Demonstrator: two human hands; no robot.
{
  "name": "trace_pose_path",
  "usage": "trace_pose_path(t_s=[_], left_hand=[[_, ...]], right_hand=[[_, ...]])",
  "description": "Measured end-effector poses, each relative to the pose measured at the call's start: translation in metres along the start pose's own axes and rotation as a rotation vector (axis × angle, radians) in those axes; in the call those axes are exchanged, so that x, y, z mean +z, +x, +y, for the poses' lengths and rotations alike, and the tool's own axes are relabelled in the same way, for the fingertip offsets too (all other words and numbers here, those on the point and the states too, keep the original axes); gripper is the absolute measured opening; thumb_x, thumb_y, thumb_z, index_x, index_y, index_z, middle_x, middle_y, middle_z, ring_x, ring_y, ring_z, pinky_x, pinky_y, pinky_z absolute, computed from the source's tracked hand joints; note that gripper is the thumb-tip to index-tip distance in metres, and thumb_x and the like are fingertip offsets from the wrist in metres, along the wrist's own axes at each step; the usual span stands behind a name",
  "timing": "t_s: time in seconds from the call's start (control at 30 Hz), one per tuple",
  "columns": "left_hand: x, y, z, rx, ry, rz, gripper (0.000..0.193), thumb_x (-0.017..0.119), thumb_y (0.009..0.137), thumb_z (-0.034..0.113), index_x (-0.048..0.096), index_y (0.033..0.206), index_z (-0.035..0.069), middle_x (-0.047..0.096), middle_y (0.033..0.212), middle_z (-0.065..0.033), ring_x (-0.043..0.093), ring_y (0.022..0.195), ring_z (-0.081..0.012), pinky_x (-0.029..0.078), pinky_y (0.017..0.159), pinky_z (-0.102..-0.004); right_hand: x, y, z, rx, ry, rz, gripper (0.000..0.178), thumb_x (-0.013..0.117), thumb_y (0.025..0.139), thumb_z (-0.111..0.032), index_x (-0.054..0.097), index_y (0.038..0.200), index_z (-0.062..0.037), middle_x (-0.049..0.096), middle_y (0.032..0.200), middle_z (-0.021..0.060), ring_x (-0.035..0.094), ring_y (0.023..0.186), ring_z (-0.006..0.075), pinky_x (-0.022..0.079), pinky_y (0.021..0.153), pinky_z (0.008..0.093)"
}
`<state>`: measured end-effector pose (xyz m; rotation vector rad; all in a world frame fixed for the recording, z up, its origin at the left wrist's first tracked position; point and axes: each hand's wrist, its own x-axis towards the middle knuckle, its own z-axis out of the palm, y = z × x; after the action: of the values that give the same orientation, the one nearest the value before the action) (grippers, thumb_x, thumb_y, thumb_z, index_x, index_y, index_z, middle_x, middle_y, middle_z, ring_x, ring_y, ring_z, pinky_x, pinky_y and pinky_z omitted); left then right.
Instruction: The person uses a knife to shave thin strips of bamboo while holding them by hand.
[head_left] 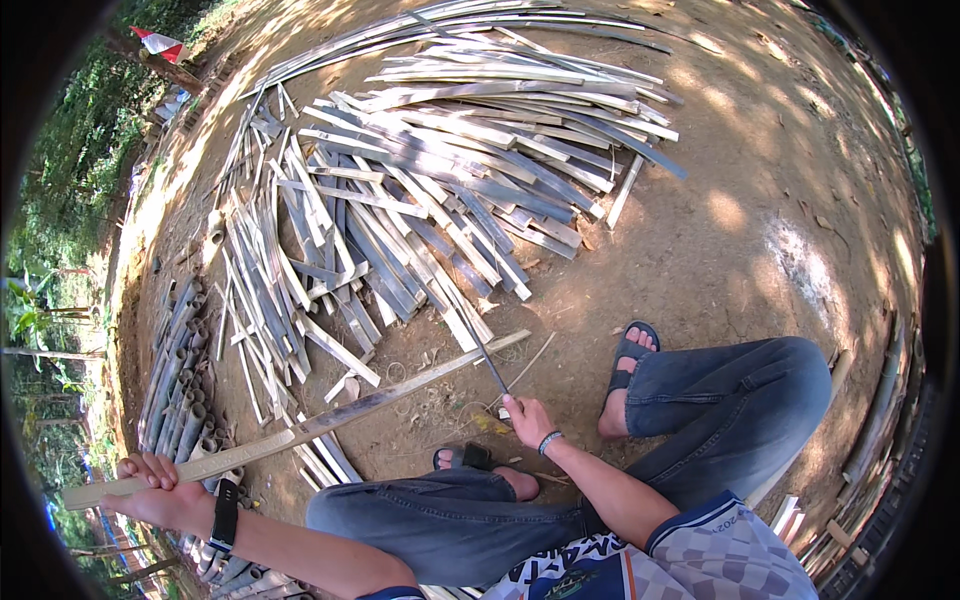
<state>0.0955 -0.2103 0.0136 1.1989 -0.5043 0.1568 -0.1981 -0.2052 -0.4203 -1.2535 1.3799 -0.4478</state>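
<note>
A long bamboo strip (380, 402) slants across in front of me, pale with a darker stretch along its middle. My left hand (158, 492), with a black watch on the wrist, is closed round the strip near its left end. In my right hand (532, 420) is the handle of a long, thin, dark-bladed knife (490, 364). The blade points up and away from me and crosses the strip near its far right end; whether it touches the strip, I cannot tell. Thin curly shavings (405, 415) lie on the ground below the strip.
Beyond my hands spreads a big pile of split bamboo strips (440, 150). Dark bamboo poles (180, 375) are stacked at the left, with more poles (880, 400) at the right edge. My sandalled feet (630, 365) rest on bare soil (720, 260), knees bent outward.
</note>
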Motion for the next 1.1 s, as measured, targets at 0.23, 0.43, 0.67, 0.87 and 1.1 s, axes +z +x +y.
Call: trace_pose_path(t_s=[0.23, 0.43, 0.67, 0.87, 1.1], left_hand=[[-0.007, 0.004, -0.007, -0.014, 0.021, 0.075, 0.062, 0.019, 0.098, 0.059, 0.042, 0.068, 0.009, 0.029, 0.048, 0.0016, 0.021, 0.036, -0.0068, 0.018, 0.03, -0.0189], [-0.003, 0.002, -0.008, -0.017, -0.002, 0.046, 0.063, 0.019, 0.097, 0.06, 0.04, 0.067, 0.009, 0.027, 0.047, 0.0021, 0.022, 0.036, -0.0065, 0.018, 0.03, -0.0188], [-0.004, -0.002, -0.002, 0.0, 0.016, 0.07, 0.064, 0.018, 0.097, 0.061, 0.041, 0.066, 0.009, 0.028, 0.047, 0.0022, 0.021, 0.036, -0.007, 0.017, 0.03, -0.0194], [-0.009, 0.006, -0.006, -0.022, 0.017, 0.026, 0.066, 0.016, 0.097, 0.061, 0.042, 0.064, 0.009, 0.028, 0.048, 0.0018, 0.021, 0.037, -0.0075, 0.016, 0.032, -0.0203], [-0.007, 0.004, -0.006, -0.004, 0.019, 0.051, 0.065, 0.017, 0.096, 0.061, 0.042, 0.065, 0.009, 0.028, 0.047, 0.002, 0.021, 0.036, -0.0071, 0.016, 0.031, -0.0199]], right_hand=[[0.006, -0.01, -0.028, 0.107, 0.091, -0.084, 0.066, 0.042, 0.092, -0.056, 0.06, 0.081, 0.0064, 0.06, 0.077, 0.0295, 0.06, 0.082, 0.0458, 0.045, 0.072, 0.0497], [-0.001, -0.008, -0.023, -0.084, 0.04, -0.043, 0.059, 0.043, 0.094, -0.05, 0.058, 0.079, 0.0044, 0.054, 0.06, 0.0211, 0.055, 0.062, 0.0373, 0.042, 0.061, 0.0455], [0.002, -0.009, -0.029, 0.042, 0.115, -0.143, 0.063, 0.04, 0.094, -0.053, 0.058, 0.076, 0.0048, 0.055, 0.063, 0.0241, 0.057, 0.065, 0.04, 0.043, 0.063, 0.0468], [-0.009, 0.001, -0.023, -0.026, 0.058, 0.005, 0.06, 0.043, 0.093, -0.052, 0.055, 0.075, 0.0042, 0.053, 0.058, 0.0222, 0.057, 0.061, 0.0387, 0.043, 0.06, 0.046], [0.005, -0.015, -0.034, -0.103, 0.023, -0.089, 0.059, 0.045, 0.093, -0.05, 0.054, 0.07, 0.004, 0.054, 0.058, 0.0212, 0.058, 0.062, 0.038, 0.044, 0.06, 0.0452]])
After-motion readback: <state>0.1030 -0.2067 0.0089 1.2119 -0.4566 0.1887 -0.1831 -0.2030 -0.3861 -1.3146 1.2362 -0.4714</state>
